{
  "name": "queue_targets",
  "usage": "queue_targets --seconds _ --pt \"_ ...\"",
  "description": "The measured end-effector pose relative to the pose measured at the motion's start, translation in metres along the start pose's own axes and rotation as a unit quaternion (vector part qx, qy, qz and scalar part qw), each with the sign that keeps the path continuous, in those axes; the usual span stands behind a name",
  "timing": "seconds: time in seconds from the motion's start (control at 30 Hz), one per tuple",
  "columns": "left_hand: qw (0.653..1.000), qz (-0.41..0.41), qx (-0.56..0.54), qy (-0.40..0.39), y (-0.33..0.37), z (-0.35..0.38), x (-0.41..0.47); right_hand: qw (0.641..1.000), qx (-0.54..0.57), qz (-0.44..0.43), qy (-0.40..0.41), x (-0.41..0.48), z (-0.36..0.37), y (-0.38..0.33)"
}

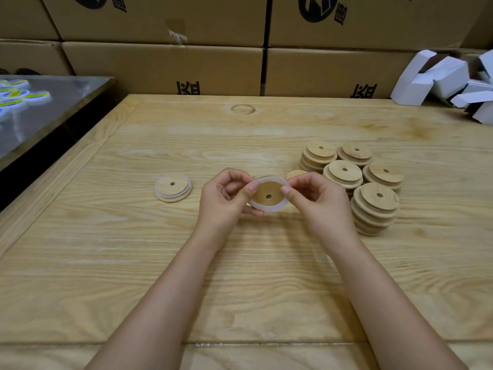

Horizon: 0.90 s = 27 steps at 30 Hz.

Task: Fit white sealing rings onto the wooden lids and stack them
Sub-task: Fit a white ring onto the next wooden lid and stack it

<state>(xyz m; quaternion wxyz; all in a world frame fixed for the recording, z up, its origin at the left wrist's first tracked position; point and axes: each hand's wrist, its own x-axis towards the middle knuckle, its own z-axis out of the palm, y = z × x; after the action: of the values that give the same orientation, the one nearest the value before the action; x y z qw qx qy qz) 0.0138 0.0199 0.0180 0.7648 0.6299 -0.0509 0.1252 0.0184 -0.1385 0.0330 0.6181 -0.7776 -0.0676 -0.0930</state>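
Between my hands, just above the table, I hold a round wooden lid (267,193) with a centre hole. A white sealing ring (266,208) lies around its rim. My left hand (226,198) pinches the ring and lid at the left edge, and my right hand (314,198) pinches them at the right edge. To the left, a small stack of lids with white rings (173,186) rests on the table. On the right stand several stacks of bare wooden lids (373,206).
The wooden table (186,263) stretches wide around my arms. Cardboard boxes (165,68) wall off the far edge. Folded white cartons (440,78) are piled at the back right. A dark metal-topped table (53,102) with coloured items stands at the left.
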Motion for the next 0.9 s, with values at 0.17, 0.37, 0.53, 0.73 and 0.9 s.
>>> queue_targets --seconds 0.17,0.37,0.53,0.73,0.9 --pt "1.0 0.002 0.007 -0.008 0.0 0.001 0.0 0.999 0.046 -0.001 0.017 0.0 0.003 0.001" --pt "1.0 -0.003 0.002 0.025 -0.001 0.002 0.003 0.997 0.071 -0.016 0.04 -0.001 0.006 0.002" --pt "1.0 -0.014 0.008 0.022 -0.002 0.002 0.005 0.994 0.09 -0.014 0.057 -0.001 0.007 0.003" --pt "0.999 0.008 0.051 0.009 -0.005 -0.001 0.006 0.995 0.075 -0.013 0.066 -0.003 0.009 0.003" --pt "0.997 0.023 0.073 -0.017 -0.01 0.0 0.006 0.994 0.055 -0.028 0.087 -0.003 0.008 0.003"
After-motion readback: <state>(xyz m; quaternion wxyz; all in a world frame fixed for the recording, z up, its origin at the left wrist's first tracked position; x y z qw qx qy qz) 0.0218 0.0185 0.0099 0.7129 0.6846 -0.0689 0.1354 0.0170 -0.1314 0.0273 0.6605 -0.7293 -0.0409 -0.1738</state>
